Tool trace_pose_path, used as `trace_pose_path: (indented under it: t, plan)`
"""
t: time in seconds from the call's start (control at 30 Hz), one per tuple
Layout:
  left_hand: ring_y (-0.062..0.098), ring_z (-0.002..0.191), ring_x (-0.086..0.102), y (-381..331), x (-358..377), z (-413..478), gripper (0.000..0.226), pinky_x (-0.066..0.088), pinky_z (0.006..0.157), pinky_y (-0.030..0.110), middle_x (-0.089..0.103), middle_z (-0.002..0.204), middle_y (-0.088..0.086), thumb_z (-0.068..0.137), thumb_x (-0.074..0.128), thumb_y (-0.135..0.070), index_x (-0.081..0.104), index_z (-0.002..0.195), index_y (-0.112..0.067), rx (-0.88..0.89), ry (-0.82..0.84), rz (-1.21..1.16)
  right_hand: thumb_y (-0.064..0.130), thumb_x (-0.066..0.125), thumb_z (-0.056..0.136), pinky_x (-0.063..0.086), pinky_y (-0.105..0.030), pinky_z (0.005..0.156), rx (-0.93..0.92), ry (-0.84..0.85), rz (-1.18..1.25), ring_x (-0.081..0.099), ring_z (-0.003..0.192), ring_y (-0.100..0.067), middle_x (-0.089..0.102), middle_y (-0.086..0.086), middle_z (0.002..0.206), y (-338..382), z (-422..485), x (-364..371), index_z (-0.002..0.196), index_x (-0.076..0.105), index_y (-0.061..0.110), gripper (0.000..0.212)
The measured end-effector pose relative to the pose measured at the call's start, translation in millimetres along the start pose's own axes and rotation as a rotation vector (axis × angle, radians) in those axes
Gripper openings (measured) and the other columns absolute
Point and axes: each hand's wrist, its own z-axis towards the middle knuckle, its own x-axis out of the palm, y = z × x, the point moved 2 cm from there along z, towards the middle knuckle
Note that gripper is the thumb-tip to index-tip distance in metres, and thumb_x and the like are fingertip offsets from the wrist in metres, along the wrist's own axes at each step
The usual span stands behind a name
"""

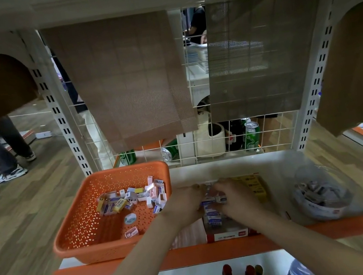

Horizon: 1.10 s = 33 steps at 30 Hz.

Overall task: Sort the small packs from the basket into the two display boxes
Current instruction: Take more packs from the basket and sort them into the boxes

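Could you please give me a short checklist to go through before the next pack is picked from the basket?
1. Packs left in the orange basket: ok, a pile lies at its far right.
2. Left hand free: not ok, busy at the red-fronted box.
3. Right hand free: not ok, on the same packs.
4. Yellow box has room: cannot tell, hands cover it.
5. Basket seated on the shelf: ok.
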Motion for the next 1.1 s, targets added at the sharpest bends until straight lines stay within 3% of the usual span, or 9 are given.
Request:
trace_pose_path:
  t: [0.2, 0.33, 0.4, 0.5, 0.63, 0.73, 0.9, 1.0, 1.1]
  plan:
    - [0.023, 0.109, 0.056, 3.0, 6.4, -0.8, 0.038, 0.043, 0.082, 0.028, 0.056, 0.124, 0.008, 0.092, 0.053, -0.028, 0.048, 0.124, -0.010, -0.020, -0.016, -0.044, 0.024, 0.068, 0.084, 0.044, -0.022, 0.078, 0.005, 0.030, -0.004, 0.057, 0.090, -0.007, 0.065, 0.010, 0.097, -4.3, -5.4, -6.0, 0.101, 0.064, 0.025, 0.017]
    - [0.023, 0.110, 0.055, 4.2, 16.0, -1.3, 0.048, 0.045, 0.087, 0.030, 0.054, 0.126, 0.007, 0.092, 0.054, -0.038, 0.044, 0.132, -0.014, -0.006, 0.038, -0.044, 0.028, 0.070, 0.082, 0.052, -0.026, 0.083, 0.066, 0.119, -0.009, 0.058, 0.083, 0.000, 0.065, 0.014, 0.091, -24.0, -16.0, -14.2, 0.099, 0.065, 0.028, 0.018]
    - [0.023, 0.111, 0.055, 2.3, 19.7, -0.7, 0.049, 0.045, 0.088, 0.031, 0.052, 0.128, 0.007, 0.092, 0.054, -0.039, 0.044, 0.133, -0.015, 0.010, 0.055, -0.028, 0.032, 0.070, 0.081, 0.050, -0.028, 0.089, 0.071, 0.159, -0.032, 0.060, 0.086, -0.003, 0.068, 0.011, 0.092, -30.8, -20.6, -18.7, 0.094, 0.067, 0.026, 0.015]
    - [0.023, 0.110, 0.055, -4.0, 21.4, 2.2, 0.046, 0.045, 0.084, 0.031, 0.052, 0.127, 0.006, 0.092, 0.053, -0.040, 0.046, 0.129, -0.013, 0.026, 0.051, 0.023, 0.040, 0.069, 0.078, 0.034, -0.033, 0.105, 0.029, 0.144, -0.150, 0.057, 0.096, -0.007, 0.069, 0.012, 0.087, -37.8, -23.1, -23.0, 0.084, 0.071, 0.026, 0.015]
    - [0.023, 0.112, 0.056, -15.0, 26.2, 10.2, 0.046, 0.046, 0.086, 0.033, 0.055, 0.126, 0.007, 0.091, 0.054, -0.043, 0.048, 0.125, -0.013, 0.044, 0.044, 0.037, 0.042, 0.068, 0.075, 0.023, -0.043, 0.111, 0.043, 0.183, -0.235, 0.046, 0.114, -0.019, 0.061, 0.019, 0.085, -44.2, -23.9, -20.6, 0.069, 0.066, 0.032, 0.012]
    - [0.024, 0.112, 0.056, -18.7, 30.9, 14.8, 0.048, 0.047, 0.088, 0.035, 0.055, 0.127, 0.007, 0.090, 0.055, -0.043, 0.047, 0.126, -0.013, 0.045, 0.060, 0.044, 0.043, 0.065, 0.076, 0.019, -0.046, 0.112, 0.039, 0.187, -0.329, 0.044, 0.118, -0.023, 0.062, 0.017, 0.092, -42.8, -23.0, -14.4, 0.080, 0.071, 0.032, 0.013]
    - [0.023, 0.111, 0.055, -14.8, 31.6, 15.7, 0.047, 0.046, 0.086, 0.033, 0.055, 0.125, 0.007, 0.090, 0.056, -0.041, 0.046, 0.126, -0.012, 0.045, 0.053, 0.033, 0.030, 0.063, 0.085, 0.030, -0.045, 0.108, 0.074, 0.233, -0.417, 0.033, 0.126, -0.028, 0.052, 0.002, 0.123, -26.5, -28.6, -6.3, 0.096, 0.067, 0.026, 0.012]
    - [0.023, 0.111, 0.055, -7.9, 29.6, 13.7, 0.048, 0.045, 0.084, 0.032, 0.054, 0.126, 0.006, 0.089, 0.057, -0.039, 0.045, 0.128, -0.013, 0.044, 0.042, 0.003, 0.022, 0.058, 0.090, 0.030, -0.048, 0.108, 0.038, 0.225, -0.493, 0.032, 0.129, -0.026, 0.049, 0.001, 0.129, -25.8, -31.9, -2.5, 0.109, 0.063, 0.023, 0.020]
    - [0.020, 0.112, 0.055, -0.7, 28.8, 11.5, 0.047, 0.044, 0.085, 0.030, 0.054, 0.126, 0.004, 0.090, 0.056, -0.039, 0.046, 0.130, -0.016, 0.046, 0.027, -0.033, 0.014, 0.051, 0.094, 0.030, -0.042, 0.108, -0.050, 0.258, -0.554, 0.031, 0.129, -0.026, 0.048, -0.004, 0.133, -22.9, -29.9, -0.8, 0.120, 0.059, 0.015, 0.028]
